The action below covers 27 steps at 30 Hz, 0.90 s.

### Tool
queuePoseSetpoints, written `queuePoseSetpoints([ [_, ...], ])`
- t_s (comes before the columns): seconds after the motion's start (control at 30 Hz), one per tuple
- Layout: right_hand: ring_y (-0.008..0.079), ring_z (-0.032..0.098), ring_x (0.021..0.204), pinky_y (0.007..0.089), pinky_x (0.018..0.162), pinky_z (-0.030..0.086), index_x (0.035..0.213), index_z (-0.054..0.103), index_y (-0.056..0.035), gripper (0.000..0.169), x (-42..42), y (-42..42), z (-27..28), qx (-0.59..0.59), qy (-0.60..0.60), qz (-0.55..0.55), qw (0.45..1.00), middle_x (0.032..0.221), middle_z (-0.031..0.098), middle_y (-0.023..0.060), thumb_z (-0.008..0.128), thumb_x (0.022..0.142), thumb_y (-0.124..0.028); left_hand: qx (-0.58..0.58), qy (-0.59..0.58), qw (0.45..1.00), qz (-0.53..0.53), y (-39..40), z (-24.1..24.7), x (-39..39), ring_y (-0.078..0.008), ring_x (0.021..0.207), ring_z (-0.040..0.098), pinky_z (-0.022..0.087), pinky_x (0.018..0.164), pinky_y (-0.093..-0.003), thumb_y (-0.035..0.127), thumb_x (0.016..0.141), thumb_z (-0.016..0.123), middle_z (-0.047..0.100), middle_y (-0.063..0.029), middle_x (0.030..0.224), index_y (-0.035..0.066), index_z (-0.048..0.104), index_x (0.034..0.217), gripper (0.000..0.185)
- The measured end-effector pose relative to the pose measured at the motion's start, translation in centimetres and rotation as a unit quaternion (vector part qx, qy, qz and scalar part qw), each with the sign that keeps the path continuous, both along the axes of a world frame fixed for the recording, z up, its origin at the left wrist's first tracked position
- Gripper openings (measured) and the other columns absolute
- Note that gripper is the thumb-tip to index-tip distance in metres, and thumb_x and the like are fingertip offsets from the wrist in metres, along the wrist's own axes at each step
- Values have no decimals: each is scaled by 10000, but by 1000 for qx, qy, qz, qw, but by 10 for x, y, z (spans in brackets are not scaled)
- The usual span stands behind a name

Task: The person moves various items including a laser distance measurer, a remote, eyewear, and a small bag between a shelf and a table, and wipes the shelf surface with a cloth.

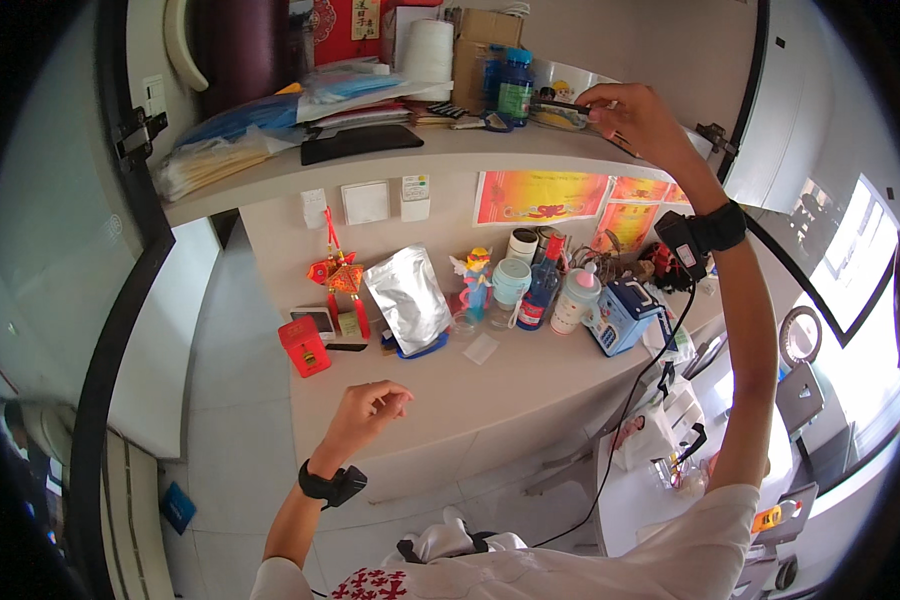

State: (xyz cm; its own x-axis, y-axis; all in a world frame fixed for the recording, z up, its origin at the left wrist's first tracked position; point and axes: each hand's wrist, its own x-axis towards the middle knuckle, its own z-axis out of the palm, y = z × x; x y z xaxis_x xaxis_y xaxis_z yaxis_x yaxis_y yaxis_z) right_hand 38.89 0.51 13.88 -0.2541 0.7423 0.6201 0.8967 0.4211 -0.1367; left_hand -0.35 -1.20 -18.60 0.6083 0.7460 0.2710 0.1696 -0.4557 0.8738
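My right hand (pixel 626 112) is raised at the upper cabinet shelf, its fingers closed on a thin dark object (pixel 562 105) that I cannot identify. Just left of it stands a blue bottle with a green label (pixel 515 88), and behind it is a container with cartoon figures (pixel 559 90). Above the lower counter hangs my left hand (pixel 371 412), loosely curled with nothing visible in it. The nearest things to it are a red box (pixel 304 346), a silver foil pouch (pixel 411 300) and a small clear packet (pixel 481 349).
Papers, plastic bags and a black flat case (pixel 361 144) lie on the upper shelf (pixel 457 146). On the counter (pixel 420 405) stand a blue glass bottle (pixel 540 289), a baby bottle (pixel 574 300) and a blue toy safe (pixel 621 315). A black cable hangs from my right wrist. Open cabinet doors flank me.
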Motion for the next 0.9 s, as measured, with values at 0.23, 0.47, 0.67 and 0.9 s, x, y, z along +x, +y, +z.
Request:
queuePoseSetpoints([
  [0.23,139,575,676,277,613,480,1073,604,-43,193,-37,-2,9,119,-38,64,990,774,612,84,590,881,-56,-11,-8,1000,6,-3,-5,-7,-106,695,662,500,610,-229,114,916,564,672,-44,793,3,653,943,145],
  [0.47,143,605,829,259,749,512,1180,581,-58,339,-89,-9,13,142,9,145,979,1046,552,80,521,862,43,-17,-19,1000,14,-8,-5,-13,-100,693,648,498,614,-233,132,926,561,661,-41,760,5,651,936,156],
  [0.67,183,670,893,264,742,529,1103,631,-57,290,-166,-10,35,157,-22,203,966,986,633,89,559,832,18,-18,-17,999,21,-13,-4,-23,-93,680,632,489,618,-228,111,926,561,652,-35,739,4,651,930,140],
  [0.9,261,666,791,330,735,517,901,632,34,127,-254,-5,52,126,-63,296,945,829,659,185,614,809,-52,-11,-32,998,52,-25,-9,-45,-96,678,637,486,606,-230,106,930,557,656,-38,742,3,649,921,139],
])
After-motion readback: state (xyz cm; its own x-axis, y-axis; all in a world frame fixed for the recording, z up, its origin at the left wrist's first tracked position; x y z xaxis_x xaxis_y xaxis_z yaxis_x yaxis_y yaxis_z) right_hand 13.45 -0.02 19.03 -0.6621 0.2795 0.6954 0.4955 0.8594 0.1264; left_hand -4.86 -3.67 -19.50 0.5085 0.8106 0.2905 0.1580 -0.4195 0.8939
